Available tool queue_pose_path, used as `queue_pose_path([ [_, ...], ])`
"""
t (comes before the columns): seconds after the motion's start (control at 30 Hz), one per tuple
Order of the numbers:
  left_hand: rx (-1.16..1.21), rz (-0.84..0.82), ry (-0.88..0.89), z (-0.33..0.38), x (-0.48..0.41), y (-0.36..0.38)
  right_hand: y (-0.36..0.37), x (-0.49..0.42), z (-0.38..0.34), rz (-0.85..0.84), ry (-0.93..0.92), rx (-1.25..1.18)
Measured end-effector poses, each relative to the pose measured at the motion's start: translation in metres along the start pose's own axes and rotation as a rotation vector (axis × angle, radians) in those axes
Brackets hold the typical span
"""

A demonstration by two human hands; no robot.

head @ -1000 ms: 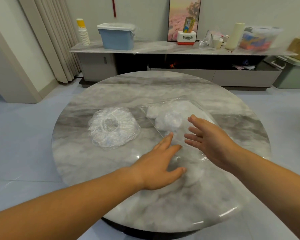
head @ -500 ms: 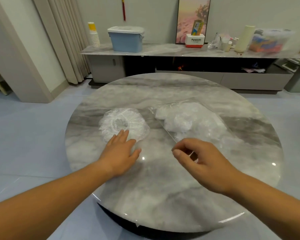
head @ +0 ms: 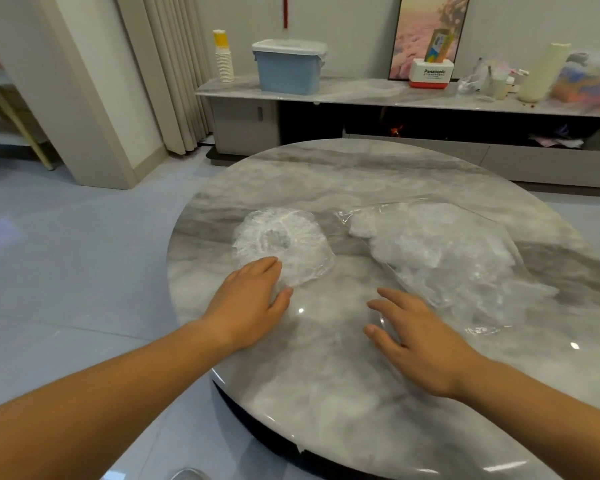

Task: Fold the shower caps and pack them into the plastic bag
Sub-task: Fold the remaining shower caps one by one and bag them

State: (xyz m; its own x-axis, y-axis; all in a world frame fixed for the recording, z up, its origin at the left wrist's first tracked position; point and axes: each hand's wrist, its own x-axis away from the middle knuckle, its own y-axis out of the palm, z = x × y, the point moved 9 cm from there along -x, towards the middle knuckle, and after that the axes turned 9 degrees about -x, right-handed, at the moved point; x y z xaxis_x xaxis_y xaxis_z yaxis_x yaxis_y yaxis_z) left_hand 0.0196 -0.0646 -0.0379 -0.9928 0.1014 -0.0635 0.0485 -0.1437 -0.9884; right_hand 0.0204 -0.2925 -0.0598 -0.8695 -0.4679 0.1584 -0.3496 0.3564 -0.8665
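A clear, crinkled shower cap (head: 284,242) lies round and puffed on the round marble table (head: 326,375), left of centre. My left hand (head: 252,306) rests flat with straight fingers on the cap's near edge. To the right lies a transparent plastic bag (head: 465,271) with several white folded caps inside. My right hand (head: 416,336) hovers flat and empty over the table, just beside the bag's near left edge.
A long sideboard (head: 361,95) stands behind the table with a blue lidded box (head: 290,69), stacked paper cups (head: 223,58), a white Panasonic box (head: 430,72) and other clutter. Curtains and tiled floor lie to the left.
My left hand went from beside the bag to the loose cap on the left and now lies on its edge. My right hand let go of the bag and opened flat.
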Motion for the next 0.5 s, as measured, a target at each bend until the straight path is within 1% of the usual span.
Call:
queue_pose_path([
  [0.1, 0.019, 0.085, 0.075, 0.017, 0.006, -0.012, -0.003, 0.003, 0.006, 0.02, 0.025, 0.001],
  [0.17, -0.032, 0.148, 0.193, 0.038, 0.017, -0.016, -0.006, 0.009, 0.006, 0.035, 0.011, -0.028],
  [0.23, -0.096, 0.175, 0.327, 0.063, 0.032, -0.015, -0.009, 0.018, 0.003, 0.084, -0.053, -0.074],
  [0.33, -0.146, 0.101, 0.509, 0.097, 0.062, 0.004, -0.015, 0.046, -0.006, 0.169, -0.209, -0.086],
  [0.4, -0.154, 0.033, 0.604, 0.109, 0.08, 0.021, -0.013, 0.065, -0.014, 0.2, -0.332, -0.016],
  [0.47, -0.156, 0.014, 0.646, 0.113, 0.09, 0.031, -0.006, 0.079, -0.02, 0.2, -0.404, 0.046],
  [0.5, -0.148, 0.016, 0.646, 0.114, 0.091, 0.032, -0.004, 0.083, -0.021, 0.206, -0.411, 0.048],
])
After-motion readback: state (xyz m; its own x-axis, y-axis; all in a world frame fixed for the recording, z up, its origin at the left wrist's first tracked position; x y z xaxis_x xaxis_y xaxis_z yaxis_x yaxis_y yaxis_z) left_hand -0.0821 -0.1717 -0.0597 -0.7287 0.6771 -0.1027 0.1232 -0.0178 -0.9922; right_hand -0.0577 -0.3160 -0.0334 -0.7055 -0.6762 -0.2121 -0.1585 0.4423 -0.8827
